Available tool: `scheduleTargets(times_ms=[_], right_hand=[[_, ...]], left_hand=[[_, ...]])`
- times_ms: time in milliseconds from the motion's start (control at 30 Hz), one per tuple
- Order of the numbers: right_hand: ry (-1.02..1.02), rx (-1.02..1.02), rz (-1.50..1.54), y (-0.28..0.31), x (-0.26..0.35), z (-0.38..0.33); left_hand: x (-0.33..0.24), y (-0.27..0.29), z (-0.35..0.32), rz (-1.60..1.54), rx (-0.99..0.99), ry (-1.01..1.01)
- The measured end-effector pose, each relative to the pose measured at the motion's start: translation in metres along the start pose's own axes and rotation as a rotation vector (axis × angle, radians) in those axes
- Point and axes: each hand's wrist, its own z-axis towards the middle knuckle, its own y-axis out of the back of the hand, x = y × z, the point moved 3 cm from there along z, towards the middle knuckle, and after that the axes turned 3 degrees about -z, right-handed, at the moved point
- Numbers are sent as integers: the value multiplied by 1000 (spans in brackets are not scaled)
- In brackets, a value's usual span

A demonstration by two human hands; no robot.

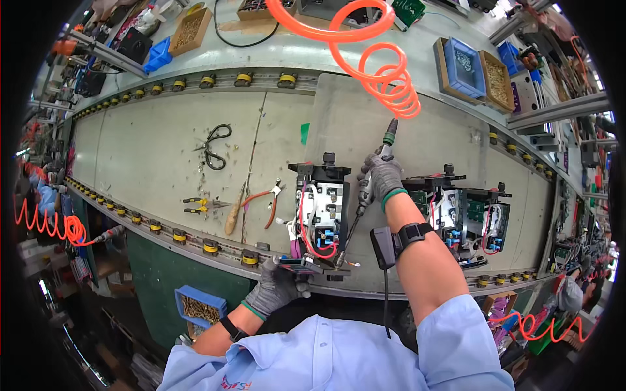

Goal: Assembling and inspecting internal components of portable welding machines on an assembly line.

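slanting, bit [353,229] nearward and left, the screwdriver [366,193] fills the curled right hand [383,174] (left hand [276,290] curled round panel [301,264]).

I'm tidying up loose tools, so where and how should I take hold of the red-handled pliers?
Probably by both red handles, coming from the picture's lower left: the pliers lie with handles splayed open, one pointing left, one toward the wearer, while the metal head points upper right.

The curly hose [352,36] is bright orange. Both gloves [386,177] are gray with green cuffs. The shirt [319,355] is light blue. The scissors [208,148] are black. A long wire [301,217] is red.
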Motion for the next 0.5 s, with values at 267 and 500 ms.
scheduleTargets(times_ms=[267,500], right_hand=[[121,-103,-298,-6,1,-4],[116,-152,-281,-7,-1,-3]], left_hand=[[4,2,10,-126,17,-31],[-5,-2,14,-93,40,-89]])
